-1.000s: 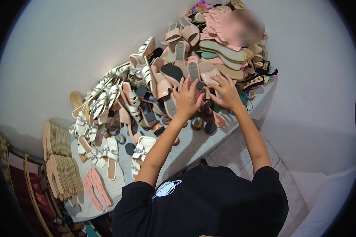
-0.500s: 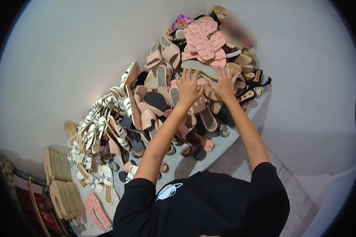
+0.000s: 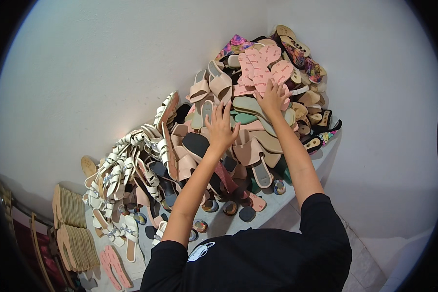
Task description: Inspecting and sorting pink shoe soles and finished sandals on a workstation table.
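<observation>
My left hand (image 3: 222, 130) hovers over or rests on the middle of a big heap of sandals, its fingers spread and nothing held. Close to its fingertips stands a beige sandal (image 3: 208, 110) with a grey footbed. Farther right, my right hand (image 3: 272, 101) reaches to the lower edge of the pink printed insoles (image 3: 262, 73), fingers stretched out; contact there is hard to tell. Between the hands lie a grey-green sole (image 3: 245, 103) and a small green piece (image 3: 246, 118). A pair of beige slide sandals (image 3: 220, 86) sits just beyond my left hand.
White strappy sandals (image 3: 117, 168) pile up at the left. Stacks of tan soles (image 3: 78, 248) and two pink insoles (image 3: 114, 266) lie at the table's near left. Floral wedge pieces (image 3: 314, 69) are at the far right, against white walls (image 3: 370, 87).
The hands have moved apart. My right hand has gone up to the pink insoles, my left toward the beige sandal. More of the green piece shows. The whole view has shifted slightly.
</observation>
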Available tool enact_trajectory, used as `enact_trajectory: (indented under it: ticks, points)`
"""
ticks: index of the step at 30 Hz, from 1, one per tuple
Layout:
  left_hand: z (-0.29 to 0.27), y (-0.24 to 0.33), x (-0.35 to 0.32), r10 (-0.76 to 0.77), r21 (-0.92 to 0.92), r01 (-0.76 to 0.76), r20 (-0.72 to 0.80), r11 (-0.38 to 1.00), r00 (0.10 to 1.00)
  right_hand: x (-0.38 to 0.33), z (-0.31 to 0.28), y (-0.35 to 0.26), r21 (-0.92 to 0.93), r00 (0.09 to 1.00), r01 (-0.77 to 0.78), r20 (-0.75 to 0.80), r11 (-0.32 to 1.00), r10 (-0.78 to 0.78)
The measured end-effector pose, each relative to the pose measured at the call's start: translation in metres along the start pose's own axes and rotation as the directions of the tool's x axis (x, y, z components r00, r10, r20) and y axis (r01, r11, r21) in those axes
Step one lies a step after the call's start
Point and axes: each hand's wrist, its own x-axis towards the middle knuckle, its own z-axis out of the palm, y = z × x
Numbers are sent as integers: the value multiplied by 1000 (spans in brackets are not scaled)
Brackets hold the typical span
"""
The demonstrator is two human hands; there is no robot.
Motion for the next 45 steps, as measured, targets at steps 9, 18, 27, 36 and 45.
enact_trajectory:
  ticks: [9,18,27,36,45]
  points:
    - [-35,0,11,68,59,-62,-108,996,992,-49,-60,31,23,779,577,-315,817,-542]
    - [-69,4,10,237,108,-241,50,965,970,-87,-103,49,102,609,793,-151,601,-779]
    - [-82,5,-31,-31,-557,261,388,788,921,-130,-94,20,-100,673,691,-273,716,-688]
    - [-86,-3,-74,-216,-689,571,536,447,816,-172,-102,3,611,491,759,-307,227,-815]
    - [-97,17,-108,-127,-759,637,625,132,770,-114,-97,-22,176,719,694,-135,698,-682]
